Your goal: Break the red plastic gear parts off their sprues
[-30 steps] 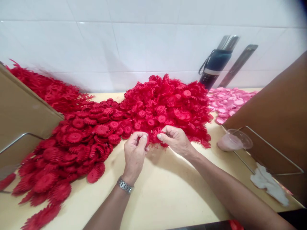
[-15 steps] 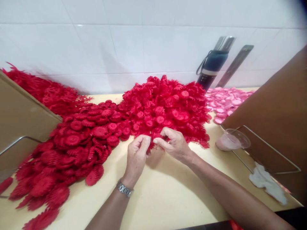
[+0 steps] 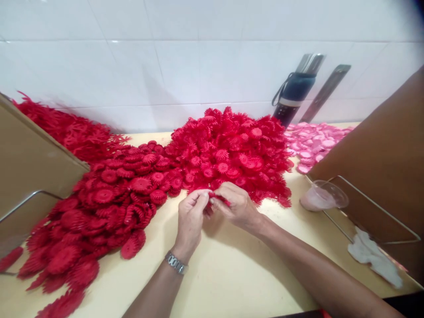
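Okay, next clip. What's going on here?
A person's two bare hands, the left hand and the right hand, are brought together, pinching a small red piece between them; the fingers hide most of it. Just beyond is a heap of frilly red pieces, and to the left lies a pile of red scalloped discs. Pink pieces lie at the back right, near a dark bottle by the wall.
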Available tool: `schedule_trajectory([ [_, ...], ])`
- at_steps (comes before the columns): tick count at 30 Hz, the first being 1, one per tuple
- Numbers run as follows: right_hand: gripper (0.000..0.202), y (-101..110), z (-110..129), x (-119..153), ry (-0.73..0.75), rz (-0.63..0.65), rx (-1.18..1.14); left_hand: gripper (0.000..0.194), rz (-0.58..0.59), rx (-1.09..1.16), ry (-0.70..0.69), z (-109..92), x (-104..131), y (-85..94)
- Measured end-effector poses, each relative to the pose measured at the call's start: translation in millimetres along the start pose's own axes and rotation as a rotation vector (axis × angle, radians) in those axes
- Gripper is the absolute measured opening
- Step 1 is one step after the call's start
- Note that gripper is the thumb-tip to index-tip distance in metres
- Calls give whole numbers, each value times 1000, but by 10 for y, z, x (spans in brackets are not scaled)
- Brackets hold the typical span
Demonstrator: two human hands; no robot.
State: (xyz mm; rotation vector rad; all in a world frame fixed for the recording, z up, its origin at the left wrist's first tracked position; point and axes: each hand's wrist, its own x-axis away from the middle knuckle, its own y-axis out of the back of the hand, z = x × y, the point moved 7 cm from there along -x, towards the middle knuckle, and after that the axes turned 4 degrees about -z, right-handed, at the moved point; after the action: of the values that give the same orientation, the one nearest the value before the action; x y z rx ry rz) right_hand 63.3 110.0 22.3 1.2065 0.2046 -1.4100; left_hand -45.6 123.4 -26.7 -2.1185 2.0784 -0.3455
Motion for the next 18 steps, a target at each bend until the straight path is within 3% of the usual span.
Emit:
schedule_trajectory([
  [5,21,29,-47,-4,-37,-63,74,24,-56,-43,19,30,-25,52],
  [10,28,52,17,3,40,-90,243,40,59,-89,138,93,10,-33],
  [14,24,14,108,7,125,-33,292,36,79,0,183,80,38,-84],
  [18,14,9,82,-6,63,13,150,30,38,68,148,51,12,-53],
])
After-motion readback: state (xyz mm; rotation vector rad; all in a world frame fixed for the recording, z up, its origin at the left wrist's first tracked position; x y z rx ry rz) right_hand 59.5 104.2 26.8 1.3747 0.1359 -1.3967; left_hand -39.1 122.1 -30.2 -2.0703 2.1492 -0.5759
